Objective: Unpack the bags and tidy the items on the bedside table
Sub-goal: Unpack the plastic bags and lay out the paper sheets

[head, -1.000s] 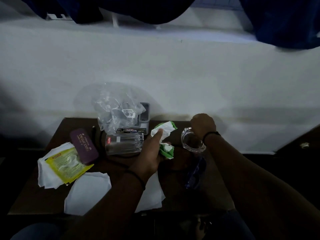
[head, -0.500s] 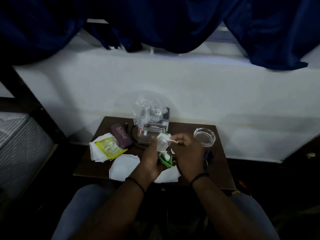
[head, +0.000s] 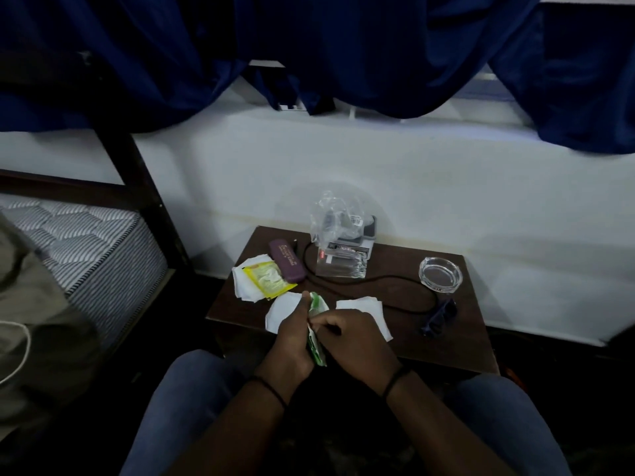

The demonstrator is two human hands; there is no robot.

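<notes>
My left hand [head: 292, 341] and my right hand [head: 357, 341] both grip a green and white packet [head: 316, 334] over the front edge of the dark wooden bedside table [head: 395, 266]. White tissues [head: 283, 312] lie under and beside my hands. A yellow sachet [head: 268, 278] rests on more white paper at the left, next to a purple case [head: 287, 261]. A crumpled clear plastic bag [head: 331, 214] stands at the back over a grey device. In front of the bag lies a drinking glass [head: 340, 266] on its side.
A glass ashtray [head: 440, 273] sits at the table's right, with dark sunglasses [head: 439, 319] near the front right. A black cable [head: 388, 281] loops across the top. A striped mattress [head: 86, 242] is at the left; blue curtains [head: 343, 46] hang above.
My right hand left the ashtray on the table and joined the left on the packet. Both hands drew back toward the front edge as the view pulled away from the table.
</notes>
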